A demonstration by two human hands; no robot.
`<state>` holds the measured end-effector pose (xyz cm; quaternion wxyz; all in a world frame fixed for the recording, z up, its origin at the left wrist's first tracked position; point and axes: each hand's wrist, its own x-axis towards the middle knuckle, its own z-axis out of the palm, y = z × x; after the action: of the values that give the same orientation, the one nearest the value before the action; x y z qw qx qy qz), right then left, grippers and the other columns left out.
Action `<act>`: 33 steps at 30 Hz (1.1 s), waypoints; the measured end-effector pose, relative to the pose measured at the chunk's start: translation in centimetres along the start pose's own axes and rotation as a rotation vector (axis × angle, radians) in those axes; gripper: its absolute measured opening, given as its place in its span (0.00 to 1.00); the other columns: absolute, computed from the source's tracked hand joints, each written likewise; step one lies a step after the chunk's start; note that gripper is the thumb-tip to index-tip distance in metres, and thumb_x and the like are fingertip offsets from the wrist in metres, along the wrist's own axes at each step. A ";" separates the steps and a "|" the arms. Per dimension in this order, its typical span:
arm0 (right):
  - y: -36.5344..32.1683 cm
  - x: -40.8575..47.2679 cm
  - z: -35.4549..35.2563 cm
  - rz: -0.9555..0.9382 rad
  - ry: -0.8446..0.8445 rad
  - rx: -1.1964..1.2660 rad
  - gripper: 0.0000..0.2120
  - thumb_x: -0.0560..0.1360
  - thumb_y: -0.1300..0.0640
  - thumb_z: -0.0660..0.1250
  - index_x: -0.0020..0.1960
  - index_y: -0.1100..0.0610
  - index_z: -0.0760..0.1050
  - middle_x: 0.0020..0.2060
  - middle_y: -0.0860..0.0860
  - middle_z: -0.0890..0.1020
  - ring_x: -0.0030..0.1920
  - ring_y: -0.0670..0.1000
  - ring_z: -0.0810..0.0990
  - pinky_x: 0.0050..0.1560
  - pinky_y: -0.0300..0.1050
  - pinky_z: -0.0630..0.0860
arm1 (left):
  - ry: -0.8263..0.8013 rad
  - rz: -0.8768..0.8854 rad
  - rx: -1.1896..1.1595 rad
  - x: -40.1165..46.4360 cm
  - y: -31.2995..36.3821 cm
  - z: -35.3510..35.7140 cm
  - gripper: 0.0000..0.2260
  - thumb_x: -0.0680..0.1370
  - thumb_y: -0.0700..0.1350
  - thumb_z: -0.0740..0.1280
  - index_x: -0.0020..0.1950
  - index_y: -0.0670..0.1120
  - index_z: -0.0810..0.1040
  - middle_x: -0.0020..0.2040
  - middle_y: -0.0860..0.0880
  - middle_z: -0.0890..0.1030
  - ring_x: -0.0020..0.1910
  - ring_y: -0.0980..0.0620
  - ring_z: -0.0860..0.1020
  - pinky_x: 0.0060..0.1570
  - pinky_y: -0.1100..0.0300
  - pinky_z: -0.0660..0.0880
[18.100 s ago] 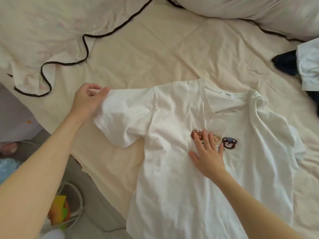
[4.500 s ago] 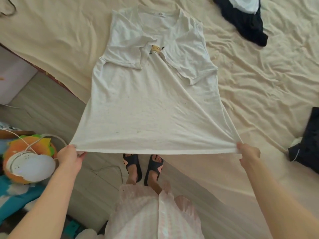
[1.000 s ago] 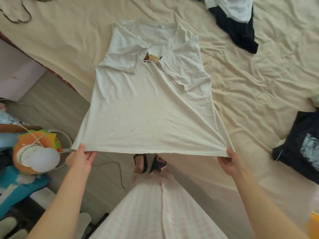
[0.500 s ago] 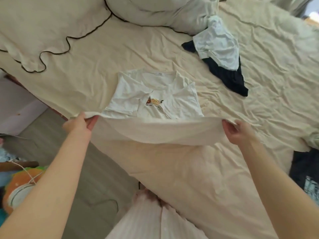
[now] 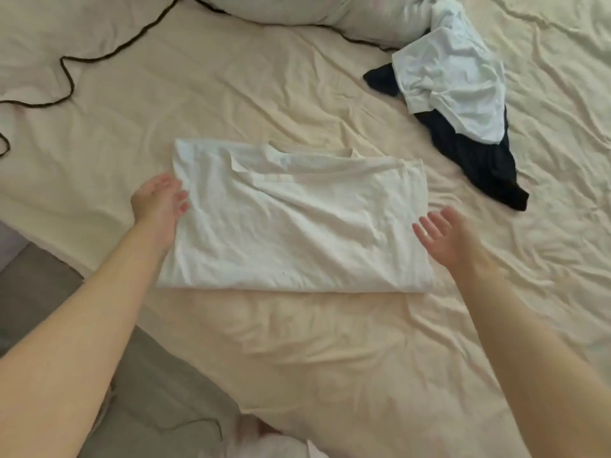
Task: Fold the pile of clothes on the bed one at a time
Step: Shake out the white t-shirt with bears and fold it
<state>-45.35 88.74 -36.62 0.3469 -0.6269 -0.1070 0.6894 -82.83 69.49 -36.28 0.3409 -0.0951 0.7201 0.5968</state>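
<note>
A white T-shirt (image 5: 294, 223) lies near the middle of the bed (image 5: 297, 342), folded bottom-over-top into a wide rectangle, its fold line along the near edge and the neckline just showing at the far edge. The left hand (image 5: 158, 201) rests at the shirt's left edge, fingers relaxed and gripping nothing; whether it actually touches the cloth cannot be told. The right hand (image 5: 444, 234) hovers just beside the right edge, palm up and fingers spread, its grip empty too. Farther off on the right sits a crumpled pile of clothes (image 5: 459, 104), a white garment lying over a dark one. A pillow (image 5: 66, 24) with dark piping lies at the head of the bed.

The step in hand appears to be finishing this shirt. The top layer is rumpled with diagonal creases, so it would pay to smooth it flat from the centre outward first, then square the side edges. For a final fold, each hand should pinch both layers together at the corners, so the inner layer does not slide and bunch.
</note>
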 end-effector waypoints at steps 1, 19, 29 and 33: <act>2.2 0.0 -1.6 0.042 0.076 -0.067 0.09 0.80 0.59 0.58 0.58 0.61 0.70 0.62 0.58 0.70 0.55 0.55 0.75 0.49 0.48 0.77 | 0.084 -0.009 0.101 -0.2 -2.3 -1.4 0.11 0.77 0.35 0.62 0.58 0.42 0.75 0.47 0.46 0.78 0.40 0.51 0.77 0.39 0.61 0.73; 8.3 -3.3 -7.5 0.166 0.389 0.107 0.17 0.78 0.60 0.62 0.67 0.58 0.68 0.49 0.52 0.78 0.45 0.51 0.77 0.42 0.45 0.76 | 0.194 -0.278 -0.091 -6.5 -10.6 -9.4 0.07 0.79 0.39 0.64 0.55 0.47 0.73 0.50 0.48 0.78 0.46 0.51 0.78 0.50 0.54 0.76; 11.2 -5.6 -13.0 0.142 0.671 -0.186 0.22 0.75 0.68 0.58 0.69 0.62 0.66 0.62 0.57 0.75 0.56 0.56 0.77 0.54 0.50 0.75 | 0.401 -0.280 0.423 -10.2 -13.8 -11.4 0.14 0.77 0.35 0.65 0.61 0.39 0.69 0.63 0.37 0.73 0.57 0.39 0.75 0.53 0.50 0.75; 9.7 -3.8 -11.0 -0.151 0.748 -1.016 0.23 0.77 0.60 0.61 0.71 0.60 0.64 0.69 0.60 0.68 0.68 0.61 0.67 0.65 0.52 0.65 | 0.217 0.279 1.137 -7.3 -10.8 -8.1 0.20 0.75 0.37 0.64 0.67 0.42 0.70 0.67 0.39 0.70 0.66 0.38 0.66 0.63 0.43 0.65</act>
<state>-38.48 76.11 -41.41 0.0678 -0.9023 -0.3365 0.2607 -74.56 57.15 -40.03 0.1810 0.1376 0.9632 0.1435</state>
